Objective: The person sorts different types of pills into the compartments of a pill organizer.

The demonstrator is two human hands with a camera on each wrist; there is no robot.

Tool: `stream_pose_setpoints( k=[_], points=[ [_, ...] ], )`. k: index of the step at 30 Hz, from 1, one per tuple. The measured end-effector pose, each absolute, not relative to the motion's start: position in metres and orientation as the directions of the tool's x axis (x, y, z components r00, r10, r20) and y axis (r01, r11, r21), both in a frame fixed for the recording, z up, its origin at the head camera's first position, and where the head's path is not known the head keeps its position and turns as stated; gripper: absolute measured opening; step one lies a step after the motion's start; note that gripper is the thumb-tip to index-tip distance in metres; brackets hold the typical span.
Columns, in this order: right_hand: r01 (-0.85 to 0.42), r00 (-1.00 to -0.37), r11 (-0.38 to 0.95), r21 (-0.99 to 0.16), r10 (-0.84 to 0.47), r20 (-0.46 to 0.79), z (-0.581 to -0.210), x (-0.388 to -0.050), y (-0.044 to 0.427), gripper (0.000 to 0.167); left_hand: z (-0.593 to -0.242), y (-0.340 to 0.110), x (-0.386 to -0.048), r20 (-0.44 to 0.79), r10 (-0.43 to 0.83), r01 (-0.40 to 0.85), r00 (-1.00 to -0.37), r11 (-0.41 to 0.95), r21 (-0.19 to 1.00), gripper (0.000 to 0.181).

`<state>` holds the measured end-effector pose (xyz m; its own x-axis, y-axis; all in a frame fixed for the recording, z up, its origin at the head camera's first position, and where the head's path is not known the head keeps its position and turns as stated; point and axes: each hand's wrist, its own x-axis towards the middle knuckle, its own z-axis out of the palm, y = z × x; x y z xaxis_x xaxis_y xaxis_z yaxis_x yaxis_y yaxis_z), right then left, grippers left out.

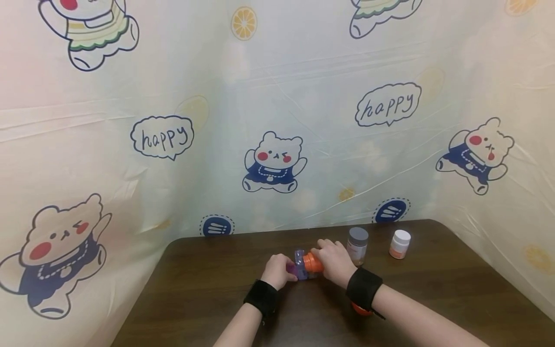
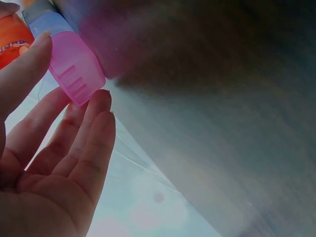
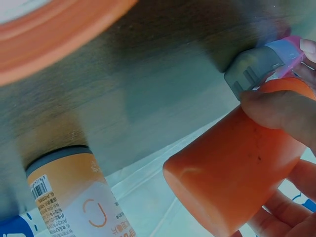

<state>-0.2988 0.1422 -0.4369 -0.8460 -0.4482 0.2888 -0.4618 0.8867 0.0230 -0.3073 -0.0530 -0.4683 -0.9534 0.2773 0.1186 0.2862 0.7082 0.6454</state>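
Observation:
My right hand (image 1: 336, 262) grips an orange bottle (image 1: 313, 263), tipped on its side above the table; in the right wrist view the orange bottle (image 3: 237, 163) fills the lower right. Its top end faces a small plastic box in pink, blue and grey sections. The left hand (image 1: 277, 271) pinches the pink end (image 1: 292, 271) of that box; in the left wrist view thumb and fingertips touch the pink section (image 2: 76, 66). In the right wrist view the grey section (image 3: 254, 69) lies beside my right thumb. Whether anything is inside the box cannot be seen.
A grey-lidded bottle (image 1: 357, 246) stands just right of the right hand, with a white-lidded bottle (image 1: 400, 244) farther right. An orange round object (image 1: 362, 309) is partly hidden under the right wrist. A patterned curtain (image 1: 273, 96) hangs behind the brown table (image 1: 208, 289).

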Motion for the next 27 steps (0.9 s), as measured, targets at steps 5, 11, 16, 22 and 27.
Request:
stream_pose_setpoints(
  k=[5, 11, 16, 22, 27],
  points=[
    [-0.466, -0.842, 0.884, 0.031, -0.454, 0.292, -0.437, -0.2981, 0.1419, 0.045, -0.4698, -0.0535, -0.3075, 0.126, 0.285, 0.297, -0.95, 0.708, 0.641, 0.022],
    [-0.461, -0.844, 0.887, 0.022, -0.446, 0.297, -0.4351, -0.2985, 0.1418, 0.048, -0.4708, -0.0543, -0.3076, 0.135, 0.294, 0.31, -0.946, 0.707, 0.636, 0.022],
    [-0.455, -0.843, 0.89, 0.019, -0.438, 0.313, -0.4327, -0.2997, 0.1401, 0.049, -0.4698, -0.0559, -0.3074, 0.154, 0.307, 0.334, -0.939, 0.712, 0.617, 0.02],
    [-0.478, -0.826, 0.877, 0.043, -0.465, 0.319, -0.4353, -0.2985, 0.1378, 0.047, -0.4679, -0.0565, -0.3065, 0.165, 0.312, 0.346, -0.935, 0.712, 0.611, 0.02],
    [-0.488, -0.806, 0.868, 0.09, -0.488, 0.336, -0.4377, -0.2969, 0.1368, 0.046, -0.4665, -0.0554, -0.3052, 0.169, 0.314, 0.349, -0.934, 0.709, 0.613, 0.021]
  ],
)
